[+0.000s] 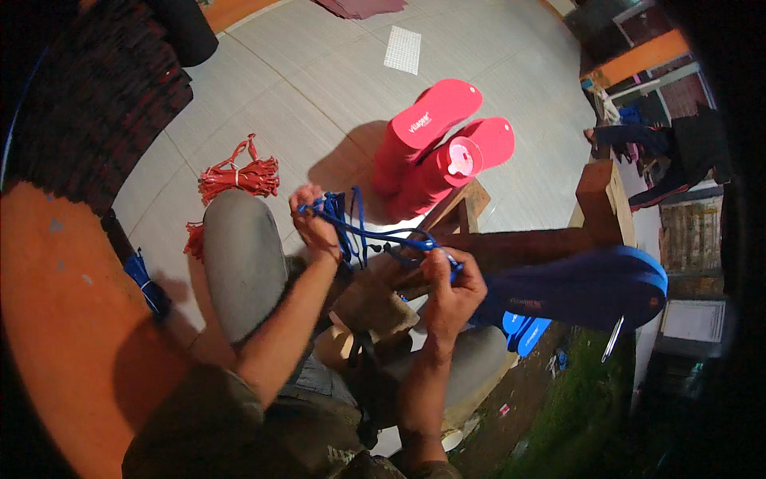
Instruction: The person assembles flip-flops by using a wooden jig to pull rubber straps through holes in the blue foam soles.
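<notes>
My left hand [317,231] is closed around a bunch of blue flip-flop straps [341,227], whose loose ends hang down beside it. One blue strap [391,235] stretches from that bunch across to my right hand [452,294]. There my thumb and fingers pinch its end, partly hiding it. Just right of my right hand, a stack of dark blue flip-flop soles [574,291] lies on the wooden bench [519,243]. Beyond my hands stand tall stacks of pink-red soles [435,116], with a round pink and white container [463,158] among them.
A tied bundle of red straps [239,177] lies on the tiled floor past my left knee. At far left are an orange surface [64,319] and another blue strap bundle [146,281]. Brighter blue soles [527,331] and a pen-like stick [613,339] show at right.
</notes>
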### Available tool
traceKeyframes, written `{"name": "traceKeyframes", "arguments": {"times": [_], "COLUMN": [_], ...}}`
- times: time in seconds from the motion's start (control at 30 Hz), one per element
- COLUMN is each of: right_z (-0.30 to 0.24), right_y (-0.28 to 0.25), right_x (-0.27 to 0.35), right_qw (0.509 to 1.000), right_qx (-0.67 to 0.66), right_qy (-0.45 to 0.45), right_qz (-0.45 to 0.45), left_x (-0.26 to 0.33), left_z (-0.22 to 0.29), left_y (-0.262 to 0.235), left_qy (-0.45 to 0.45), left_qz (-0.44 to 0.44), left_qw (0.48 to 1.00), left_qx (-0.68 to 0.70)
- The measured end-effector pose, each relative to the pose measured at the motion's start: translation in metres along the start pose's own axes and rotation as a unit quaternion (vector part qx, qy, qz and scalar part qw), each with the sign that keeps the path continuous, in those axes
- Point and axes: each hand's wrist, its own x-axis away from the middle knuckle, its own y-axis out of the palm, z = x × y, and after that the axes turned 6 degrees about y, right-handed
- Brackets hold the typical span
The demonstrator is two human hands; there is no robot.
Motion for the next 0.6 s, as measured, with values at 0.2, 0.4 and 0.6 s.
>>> {"name": "traceKeyframes", "arguments": {"times": [0.2,0.4,0.6], "right_z": [0.009,0.027,0.021], "right_y": [-0.008,-0.018,-0.013], "right_x": [0.002,0.014,0.027], "right_qw": [0.998,0.994,0.994], "right_qx": [-0.006,0.047,0.032], "right_qy": [0.044,0.085,0.080], "right_qz": [-0.042,-0.043,-0.060], "left_x": [0.027,0.007,0.045], "left_z": [0.123,0.184,0.121], "left_y": [0.015,0.020,0.035], "left_qy": [-0.055,-0.024,0.335], "left_qz": [-0.507,-0.553,-0.697], "left_qw": [0.855,0.665,0.566], "left_qx": [-0.100,-0.502,-0.285]}}
